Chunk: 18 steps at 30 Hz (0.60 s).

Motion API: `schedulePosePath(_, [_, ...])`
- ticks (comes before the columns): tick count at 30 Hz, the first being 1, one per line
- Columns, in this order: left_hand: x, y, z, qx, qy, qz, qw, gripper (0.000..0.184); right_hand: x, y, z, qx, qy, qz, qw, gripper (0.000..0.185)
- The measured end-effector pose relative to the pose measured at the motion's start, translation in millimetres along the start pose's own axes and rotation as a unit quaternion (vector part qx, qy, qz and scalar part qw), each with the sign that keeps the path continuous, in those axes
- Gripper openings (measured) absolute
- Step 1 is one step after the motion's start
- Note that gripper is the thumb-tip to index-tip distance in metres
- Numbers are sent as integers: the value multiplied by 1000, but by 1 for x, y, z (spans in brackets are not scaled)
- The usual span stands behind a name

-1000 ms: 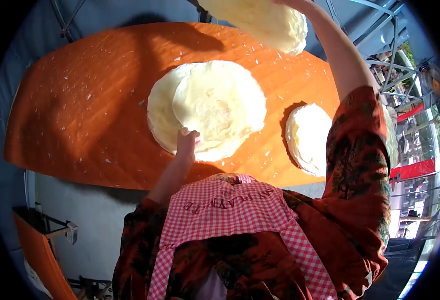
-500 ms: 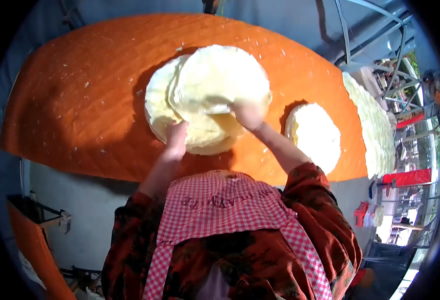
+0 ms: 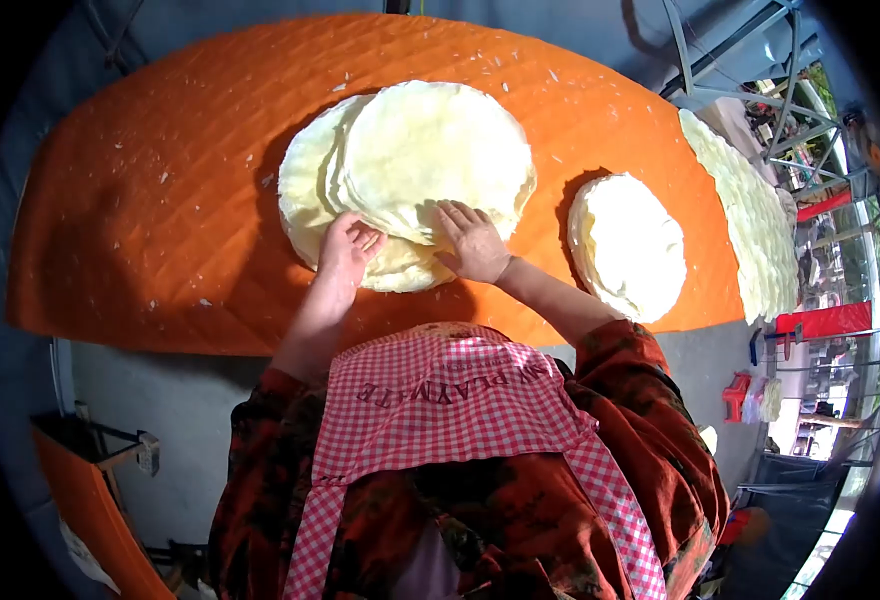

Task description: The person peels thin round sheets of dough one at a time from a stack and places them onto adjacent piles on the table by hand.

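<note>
Thin, pale yellow round flatbreads lie in two overlapping piles in front of me. The upper pile (image 3: 435, 145) sits offset to the right over the lower pile (image 3: 305, 185), whose left side and near edge show. My right hand (image 3: 475, 245) rests with spread fingers on the near right edge of the upper pile. At that pile's near left edge is my left hand (image 3: 347, 252), fingers apart and slightly bent, touching or just over the lower pile; I cannot tell which. Neither hand has a flatbread gripped.
An orange quilted cover (image 3: 170, 200) with scattered pale crumbs spreads beneath the piles. To the right stands another round stack (image 3: 627, 245). More pale sheets (image 3: 745, 220) hang over the right edge. A red stool (image 3: 736, 397) is on the floor at right.
My right hand, blurred earlier at the upper pile's near edge, now lies spread on it. My left hand has moved up to that edge, its fingers apart. The view has shifted slightly.
</note>
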<state>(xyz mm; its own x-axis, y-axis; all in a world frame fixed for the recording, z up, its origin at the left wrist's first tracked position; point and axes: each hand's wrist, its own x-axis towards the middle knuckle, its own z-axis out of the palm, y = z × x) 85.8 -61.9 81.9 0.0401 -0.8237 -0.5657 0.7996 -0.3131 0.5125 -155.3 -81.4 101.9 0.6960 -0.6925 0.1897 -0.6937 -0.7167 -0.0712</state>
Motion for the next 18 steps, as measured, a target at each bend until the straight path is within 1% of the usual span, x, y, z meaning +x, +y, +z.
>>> schedulePosePath(1, [5,3,1,-16,-5,-19,1000,26,4,-6,-2,-8,29,2,1000,68])
schedulePosePath(2, [9,5,1,-32,-9,-37,999,27,7,-3,3,5,27,7,1000,65])
schedulePosePath(3, [15,6,-3,-23,-39,-41,998,36,14,5,11,20,25,11,999,61])
schedulePosePath(4, [14,9,0,-30,-39,-46,998,42,23,11,15,34,24,14,999,57])
schedulePosePath(5, [12,14,5,-38,-38,-52,997,48,34,14,10,-3,65,30,997,45])
schedulePosePath(6, [11,17,7,-46,-37,-58,997,54,44,21,0,-12,44,28,999,31])
schedulePosePath(7, [16,17,4,-62,-63,-59,994,86,58,34,-11,-29,-2,24,999,25])
schedulePosePath(8, [14,20,5,-89,-82,-61,991,92,69,41,-25,-46,-47,20,998,21])
schedulePosePath(10, [4,30,11,-147,-121,-63,980,104,78,31,-74,-36,41,4,999,17])
schedulePosePath(11, [-4,35,15,-181,-122,-54,974,111,69,21,-80,-73,72,-26,994,15])
schedulePosePath(12, [-7,40,9,-189,-154,-59,968,110,56,9,-78,-138,38,-41,989,12])
schedulePosePath(13, [-14,44,4,-182,-149,-32,971,107,40,-12,-73,-157,56,-37,985,12])
schedulePosePath(14, [-22,48,3,-173,-146,-8,974,104,21,-29,-68,-170,38,-57,983,22])
schedulePosePath(15, [-36,50,4,-105,-156,43,981,89,6,-44,-57,-99,48,-58,992,31])
schedulePosePath(16, [-19,44,-11,-102,-174,64,977,71,-11,-41,-25,-85,-19,-69,994,38])
schedulePosePath(18, [0,27,-34,-33,-129,41,990,60,-23,-41,-28,4,-61,-127,990,35])
